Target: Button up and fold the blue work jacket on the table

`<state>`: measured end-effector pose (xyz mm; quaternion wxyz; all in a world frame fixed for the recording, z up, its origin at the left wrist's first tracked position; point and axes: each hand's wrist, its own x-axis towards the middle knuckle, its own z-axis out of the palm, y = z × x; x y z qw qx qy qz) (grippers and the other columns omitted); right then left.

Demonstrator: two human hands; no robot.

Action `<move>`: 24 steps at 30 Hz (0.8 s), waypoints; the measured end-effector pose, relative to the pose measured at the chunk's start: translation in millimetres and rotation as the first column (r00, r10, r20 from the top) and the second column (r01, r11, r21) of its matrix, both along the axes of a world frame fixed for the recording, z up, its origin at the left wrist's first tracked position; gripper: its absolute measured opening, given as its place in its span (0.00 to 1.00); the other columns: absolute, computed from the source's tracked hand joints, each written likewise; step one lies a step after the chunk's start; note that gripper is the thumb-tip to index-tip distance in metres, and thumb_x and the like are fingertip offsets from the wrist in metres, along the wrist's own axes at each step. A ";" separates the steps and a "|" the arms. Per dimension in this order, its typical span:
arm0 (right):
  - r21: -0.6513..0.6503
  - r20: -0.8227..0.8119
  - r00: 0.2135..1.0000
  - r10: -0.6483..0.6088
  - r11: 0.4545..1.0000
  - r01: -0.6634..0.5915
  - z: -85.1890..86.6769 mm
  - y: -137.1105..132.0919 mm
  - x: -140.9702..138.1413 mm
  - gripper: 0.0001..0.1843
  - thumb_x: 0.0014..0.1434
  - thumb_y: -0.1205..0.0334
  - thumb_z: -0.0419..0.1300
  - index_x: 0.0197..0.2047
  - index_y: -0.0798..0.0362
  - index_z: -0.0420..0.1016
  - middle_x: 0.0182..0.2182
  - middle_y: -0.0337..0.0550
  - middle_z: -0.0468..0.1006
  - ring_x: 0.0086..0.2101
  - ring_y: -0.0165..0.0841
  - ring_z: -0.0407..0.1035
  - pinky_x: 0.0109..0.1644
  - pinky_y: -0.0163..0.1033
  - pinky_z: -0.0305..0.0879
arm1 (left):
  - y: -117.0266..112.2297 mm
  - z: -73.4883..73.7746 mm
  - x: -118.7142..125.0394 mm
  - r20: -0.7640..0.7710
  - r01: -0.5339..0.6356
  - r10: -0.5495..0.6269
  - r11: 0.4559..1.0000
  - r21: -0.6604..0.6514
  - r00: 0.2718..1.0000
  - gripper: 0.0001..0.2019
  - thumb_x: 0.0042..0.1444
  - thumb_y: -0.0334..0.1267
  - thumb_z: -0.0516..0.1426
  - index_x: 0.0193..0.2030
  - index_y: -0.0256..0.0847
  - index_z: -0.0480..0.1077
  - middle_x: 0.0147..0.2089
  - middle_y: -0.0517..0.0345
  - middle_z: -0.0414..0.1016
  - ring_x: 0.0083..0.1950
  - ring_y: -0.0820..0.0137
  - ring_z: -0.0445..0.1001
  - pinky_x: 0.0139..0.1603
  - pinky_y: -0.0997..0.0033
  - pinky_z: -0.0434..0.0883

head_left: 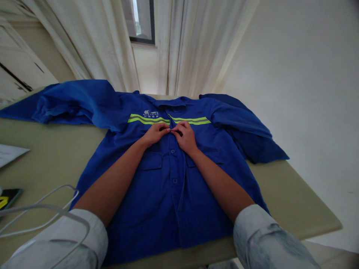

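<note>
A blue work jacket (151, 186) with yellow-green and grey chest stripes lies spread front side up, collar away from me. Both hands meet at its front placket, just below the stripes. My left hand (156, 133) pinches one edge of the placket between thumb and fingers. Pinching the opposite edge, my right hand (185, 136) almost touches the left fingertips. Whatever small part sits between the fingers is hidden. Lower on the placket, a button (172, 151) and another button (175, 181) show uncovered, with the right front flap lying beside them.
The jacket lies on a greenish table (297, 198), its sleeves spread to both sides. At the left are a looped white cable (42, 205), a white paper (11, 154) and a dark object with yellow on it (11, 198). Curtains (190, 45) hang behind the table.
</note>
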<state>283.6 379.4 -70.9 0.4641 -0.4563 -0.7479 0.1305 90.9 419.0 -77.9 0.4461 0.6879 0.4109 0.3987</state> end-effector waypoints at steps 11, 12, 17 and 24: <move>0.011 0.071 0.995 0.076 0.997 -0.077 1.1 0.9 1.5 0.04 0.66 0.60 0.63 0.41 0.50 0.76 0.41 0.45 0.73 0.42 0.37 0.69 0.49 0.41 0.70 | -1.0 5.6 2.8 0.076 -0.016 0.027 0.989 -0.149 0.997 0.18 0.47 0.52 0.66 0.34 0.38 0.75 0.31 0.61 0.74 0.33 0.71 0.68 0.36 0.71 0.65; -0.003 0.030 0.997 0.067 0.998 -0.067 -0.4 3.1 2.3 0.05 0.64 0.59 0.65 0.41 0.51 0.76 0.41 0.44 0.73 0.39 0.36 0.69 0.46 0.41 0.70 | -1.0 5.3 3.4 0.080 -0.016 0.028 0.989 -0.146 0.996 0.18 0.47 0.52 0.66 0.34 0.38 0.75 0.31 0.61 0.74 0.33 0.71 0.68 0.36 0.71 0.64; -0.067 0.005 0.999 0.038 0.997 -0.037 -3.7 7.1 3.5 0.08 0.60 0.59 0.67 0.42 0.52 0.75 0.41 0.43 0.71 0.34 0.34 0.66 0.41 0.41 0.70 | -1.3 3.7 5.4 0.050 -0.012 0.017 0.995 -0.096 0.999 0.16 0.49 0.50 0.64 0.32 0.38 0.74 0.29 0.62 0.71 0.32 0.72 0.65 0.34 0.72 0.62; -0.048 0.092 0.994 0.053 0.998 -0.049 -2.7 3.6 2.5 0.11 0.61 0.65 0.64 0.48 0.51 0.76 0.47 0.46 0.72 0.43 0.38 0.70 0.50 0.43 0.71 | -2.3 2.7 3.9 -0.021 -0.037 0.037 0.999 -0.005 0.999 0.15 0.54 0.50 0.61 0.34 0.38 0.75 0.29 0.61 0.72 0.32 0.71 0.67 0.35 0.71 0.65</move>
